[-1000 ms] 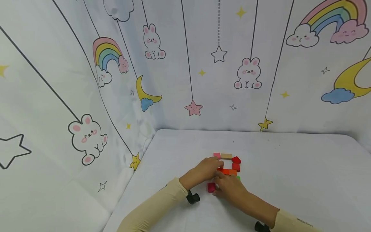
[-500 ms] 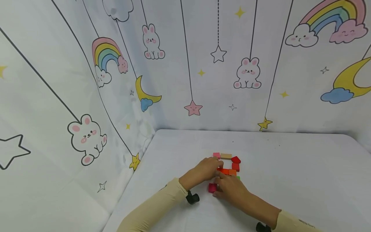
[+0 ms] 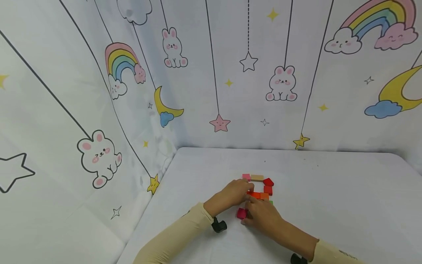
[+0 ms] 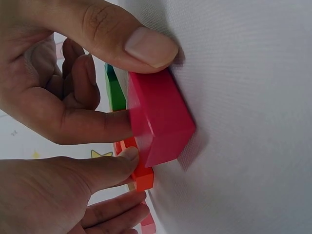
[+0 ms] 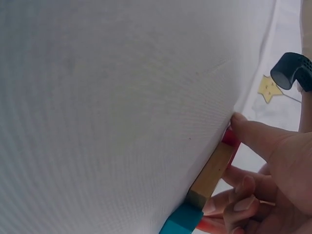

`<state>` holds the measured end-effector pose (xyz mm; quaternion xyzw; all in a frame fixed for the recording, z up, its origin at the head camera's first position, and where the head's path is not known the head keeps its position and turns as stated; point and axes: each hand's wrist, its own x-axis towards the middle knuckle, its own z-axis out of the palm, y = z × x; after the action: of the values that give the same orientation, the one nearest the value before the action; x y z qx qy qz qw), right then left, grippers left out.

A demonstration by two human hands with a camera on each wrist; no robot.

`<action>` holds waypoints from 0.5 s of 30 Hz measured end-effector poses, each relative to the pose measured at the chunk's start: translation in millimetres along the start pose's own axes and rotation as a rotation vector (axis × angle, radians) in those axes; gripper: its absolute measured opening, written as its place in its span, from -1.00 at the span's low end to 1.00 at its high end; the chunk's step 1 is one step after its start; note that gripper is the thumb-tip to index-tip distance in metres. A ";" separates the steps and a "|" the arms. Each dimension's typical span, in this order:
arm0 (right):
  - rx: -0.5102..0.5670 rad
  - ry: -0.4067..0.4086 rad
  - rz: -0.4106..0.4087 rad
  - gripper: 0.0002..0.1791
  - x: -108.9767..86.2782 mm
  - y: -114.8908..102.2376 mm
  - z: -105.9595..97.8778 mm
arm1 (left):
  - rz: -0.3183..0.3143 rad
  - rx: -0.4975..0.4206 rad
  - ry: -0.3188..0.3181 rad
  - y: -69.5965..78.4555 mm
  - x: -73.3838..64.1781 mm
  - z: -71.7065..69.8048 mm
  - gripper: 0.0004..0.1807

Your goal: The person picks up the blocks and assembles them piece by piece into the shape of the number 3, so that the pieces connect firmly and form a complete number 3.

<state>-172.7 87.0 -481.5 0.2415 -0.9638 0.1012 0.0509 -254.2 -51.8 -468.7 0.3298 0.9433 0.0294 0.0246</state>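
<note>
My right hand [image 3: 263, 214] pinches a crimson block [image 4: 163, 117] between thumb and index finger, low over the table at the near end of a block outline. An orange-red block [image 3: 254, 195] in the middle of that outline has my left hand [image 3: 232, 192] at its left end, thumb and fingertips on either side. In the right wrist view, a wooden block [image 5: 212, 178] lines up beside the crimson one, followed by a teal block [image 5: 183, 219]. An orange block [image 3: 264, 196] adjoins the orange-red one, and a green block [image 4: 115, 92] is partly hidden behind the right hand.
Farther back, a pink block [image 3: 246, 176], a tan block [image 3: 257, 178], a red five-sided block [image 3: 268, 182] and a red square block [image 3: 268, 190] form the upper outline. A white cloth covers the table [image 3: 329, 194]. Behind it hangs a patterned curtain [image 3: 197, 88].
The crimson block has shifted slightly right and turned a little under my right hand's fingers. My left hand has stayed in place.
</note>
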 end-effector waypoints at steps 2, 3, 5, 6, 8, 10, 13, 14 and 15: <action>0.001 -0.001 0.008 -0.52 -0.4 -0.7 0.1 | 0.001 -0.003 -0.001 0.3 -0.6 -0.2 -0.77; 0.000 -0.001 0.010 -0.52 -0.6 -0.9 0.1 | 0.002 -0.005 0.000 0.5 -0.8 -0.3 -0.77; 0.000 -0.002 0.016 -0.53 -1.0 -1.2 0.0 | 0.003 -0.008 0.001 0.8 -1.0 -0.8 -0.77; 0.000 -0.003 0.018 -0.53 -1.2 -1.2 -0.2 | 0.003 -0.008 0.002 0.8 -1.0 -0.9 -0.77; 0.001 -0.007 0.023 -0.53 -1.5 -1.2 -0.3 | 0.004 -0.006 0.006 0.6 -0.7 -0.7 -0.78; 0.002 -0.008 0.026 -0.52 -1.7 -1.1 -0.4 | 0.004 -0.009 0.008 0.3 -0.5 -0.3 -0.78; 0.004 -0.008 0.029 -0.53 -1.7 -0.9 -0.7 | 0.005 -0.013 0.007 -0.3 -0.3 0.0 -0.78; 0.005 -0.008 0.030 -0.53 -1.7 -0.8 -0.8 | 0.005 -0.015 0.006 -0.4 -0.3 -0.2 -0.78; 0.008 -0.008 0.031 -0.54 -1.6 -0.7 -1.1 | 0.005 -0.014 0.005 -0.5 -0.4 -0.4 -0.78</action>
<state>-170.9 87.4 -480.6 0.2273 -0.9671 0.1049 0.0443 -254.3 -52.4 -468.3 0.3318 0.9423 0.0369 0.0247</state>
